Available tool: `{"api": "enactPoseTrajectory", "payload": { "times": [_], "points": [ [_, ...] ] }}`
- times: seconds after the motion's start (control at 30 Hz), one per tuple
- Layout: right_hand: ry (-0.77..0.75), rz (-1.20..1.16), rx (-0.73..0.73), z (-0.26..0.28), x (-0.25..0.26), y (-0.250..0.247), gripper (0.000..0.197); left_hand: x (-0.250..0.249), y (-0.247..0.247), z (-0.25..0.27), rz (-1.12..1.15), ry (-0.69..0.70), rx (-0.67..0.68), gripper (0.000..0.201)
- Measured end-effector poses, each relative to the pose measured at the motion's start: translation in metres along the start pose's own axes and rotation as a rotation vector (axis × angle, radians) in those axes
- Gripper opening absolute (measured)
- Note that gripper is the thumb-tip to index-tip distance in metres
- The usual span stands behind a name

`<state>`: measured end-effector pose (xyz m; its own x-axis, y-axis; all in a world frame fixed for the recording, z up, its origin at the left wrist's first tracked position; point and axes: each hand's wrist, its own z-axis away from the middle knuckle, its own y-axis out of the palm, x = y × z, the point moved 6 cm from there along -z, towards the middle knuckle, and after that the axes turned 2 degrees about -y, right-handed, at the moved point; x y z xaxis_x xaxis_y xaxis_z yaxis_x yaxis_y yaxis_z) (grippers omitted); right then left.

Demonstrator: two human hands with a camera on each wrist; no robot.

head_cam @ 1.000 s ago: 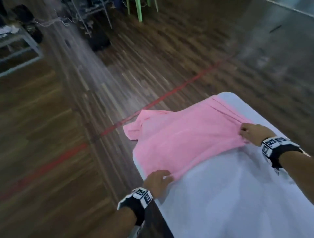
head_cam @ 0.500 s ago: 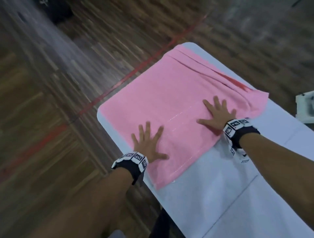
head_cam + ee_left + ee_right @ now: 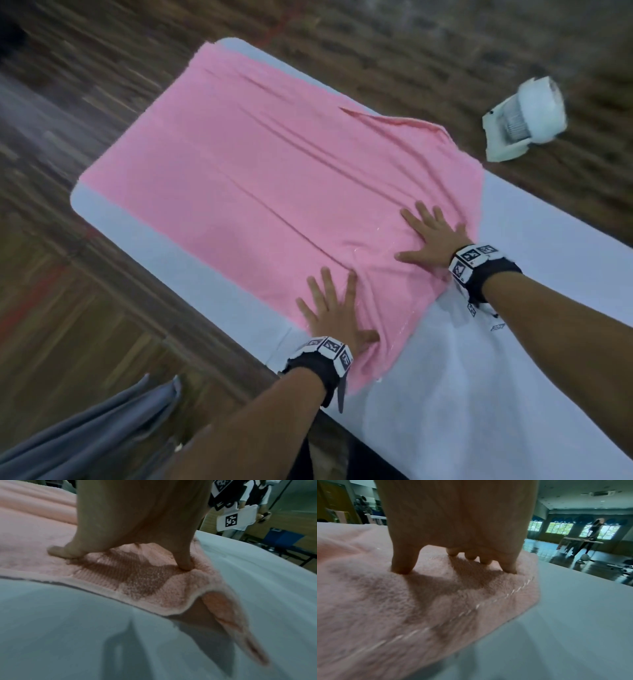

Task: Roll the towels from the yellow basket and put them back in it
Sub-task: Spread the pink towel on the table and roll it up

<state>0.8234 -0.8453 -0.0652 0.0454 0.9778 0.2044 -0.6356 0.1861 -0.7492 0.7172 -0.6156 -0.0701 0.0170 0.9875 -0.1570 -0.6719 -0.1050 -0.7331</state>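
A pink towel (image 3: 260, 178) lies spread over the end of a white table (image 3: 479, 394), with long creases and a folded-over corner at its right. My left hand (image 3: 334, 311) presses flat on the towel's near edge, fingers straight and spread. My right hand (image 3: 433, 236) presses flat further right, also spread. In the left wrist view the left fingers (image 3: 184, 561) dent the pink towel (image 3: 120, 581), whose corner curls up off the table. In the right wrist view the right fingertips (image 3: 402, 568) sink into the pink towel (image 3: 385, 601). The yellow basket is out of view.
A white fan-like device (image 3: 524, 120) sits on the wooden floor (image 3: 68, 308) beyond the table's right side. Grey cloth (image 3: 85, 442) hangs at the lower left. The table's near half is bare white. Other people stand far off (image 3: 590, 536) in the hall.
A second ago both hands pinched the towel's near corners; they then laid it out and went flat on it. Since half a second ago they have slid toward the near edge.
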Motion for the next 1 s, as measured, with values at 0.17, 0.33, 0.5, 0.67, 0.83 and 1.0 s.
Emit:
{"api": "enactPoseTrajectory", "payload": {
  "times": [0.17, 0.33, 0.5, 0.67, 0.83, 1.0],
  "points": [
    [0.071, -0.039, 0.020, 0.074, -0.084, 0.034, 0.107, -0.094, 0.061, 0.049, -0.006, 0.015, 0.078, 0.131],
    [0.171, -0.094, 0.040, 0.146, -0.162, 0.069, 0.108, -0.171, 0.115, 0.108, 0.006, 0.106, 0.208, 0.127],
    [0.333, -0.157, 0.003, 0.211, -0.220, 0.105, 0.109, -0.219, 0.146, 0.156, -0.008, 0.256, 0.374, 0.101],
    [0.537, -0.396, -0.408, 0.281, -0.221, 0.128, 0.076, -0.208, 0.128, 0.176, 0.052, 0.488, 0.327, 0.069],
    [0.518, -0.655, -0.683, 0.351, -0.128, 0.183, 0.028, -0.107, 0.081, 0.148, -0.118, 0.625, 0.105, 0.036],
    [0.518, -0.771, -0.478, 0.376, -0.047, 0.263, 0.026, 0.004, 0.034, 0.107, -0.210, 0.606, -0.065, 0.029]
  ]
}}
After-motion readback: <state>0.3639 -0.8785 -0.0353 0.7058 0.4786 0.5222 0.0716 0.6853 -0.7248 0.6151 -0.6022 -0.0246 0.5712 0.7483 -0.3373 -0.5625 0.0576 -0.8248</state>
